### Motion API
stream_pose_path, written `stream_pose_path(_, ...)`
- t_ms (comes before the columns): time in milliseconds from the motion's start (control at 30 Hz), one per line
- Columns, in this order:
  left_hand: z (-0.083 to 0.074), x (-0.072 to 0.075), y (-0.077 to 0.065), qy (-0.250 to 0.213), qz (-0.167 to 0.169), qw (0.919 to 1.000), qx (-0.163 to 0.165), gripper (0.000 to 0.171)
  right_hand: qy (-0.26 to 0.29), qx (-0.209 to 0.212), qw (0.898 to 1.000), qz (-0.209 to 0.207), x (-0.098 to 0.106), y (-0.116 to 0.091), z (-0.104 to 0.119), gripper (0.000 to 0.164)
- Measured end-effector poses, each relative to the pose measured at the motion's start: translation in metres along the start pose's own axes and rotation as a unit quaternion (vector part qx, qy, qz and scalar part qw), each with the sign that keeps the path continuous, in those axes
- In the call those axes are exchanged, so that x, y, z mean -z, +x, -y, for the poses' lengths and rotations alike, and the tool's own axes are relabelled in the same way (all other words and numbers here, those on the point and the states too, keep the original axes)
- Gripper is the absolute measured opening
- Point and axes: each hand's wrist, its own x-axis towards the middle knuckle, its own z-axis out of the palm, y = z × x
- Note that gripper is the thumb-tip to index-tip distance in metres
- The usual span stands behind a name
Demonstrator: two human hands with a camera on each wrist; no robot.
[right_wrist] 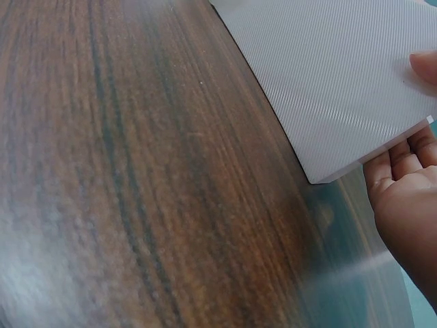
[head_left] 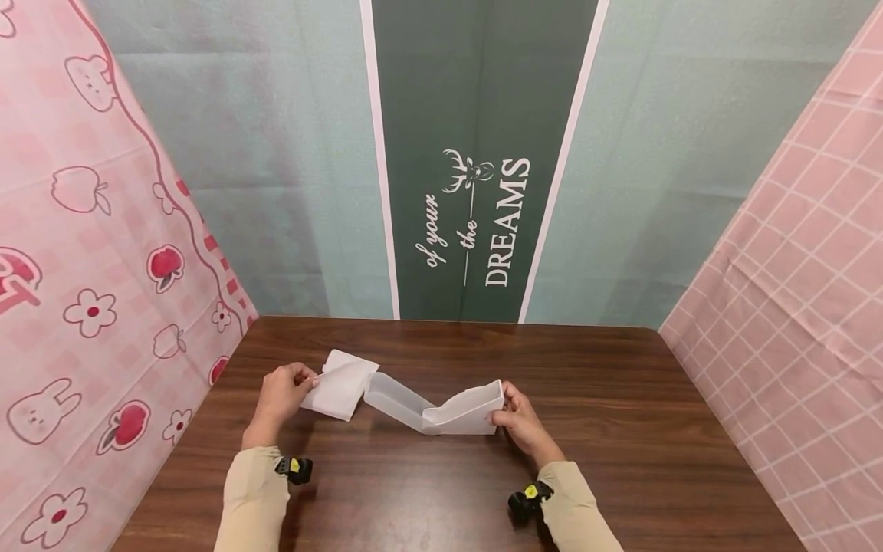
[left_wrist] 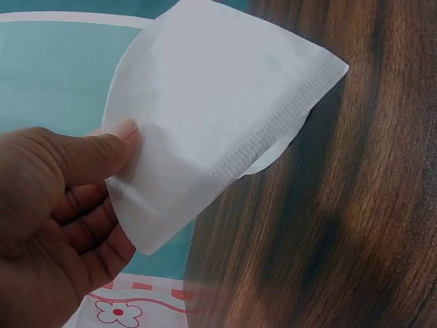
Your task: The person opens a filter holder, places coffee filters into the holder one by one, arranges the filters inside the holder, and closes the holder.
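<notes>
White paper coffee filters (left_wrist: 205, 89) with a crimped seam are pinched between the thumb and fingers of my left hand (head_left: 283, 391), at the left of the table. A second rounded paper edge peeks out beneath the seam in the left wrist view. To their right stands a white ribbed plastic box (head_left: 469, 418), its translucent hinged lid (head_left: 396, 400) swung out to the left, close to the filters. My right hand (head_left: 519, 420) grips the box by its right end, thumb on the near ribbed side. Whether the curved white edge inside the box is paper, I cannot tell.
Beneath everything is a dark wood-grain table (head_left: 607, 445). A green curtain (head_left: 455, 92) with lettering hangs behind its back edge. Pink patterned cloths, one with fruit and flowers (head_left: 90, 230) and one with a grid (head_left: 800, 291), flank the sides.
</notes>
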Motion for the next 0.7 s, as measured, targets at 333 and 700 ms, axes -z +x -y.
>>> stream_pose_path(333,-0.008,0.002,-0.002,-0.006,-0.049,0.9979,-0.042,0.009,0.001,0.012,1.000,0.005,0.001,0.001,-0.002,0.038)
stream_pose_path(700,-0.013,0.005,-0.005,-0.001,-0.087,0.9935,-0.073,0.011,0.002,0.009,1.000,0.002,0.001,0.001,-0.002,0.039)
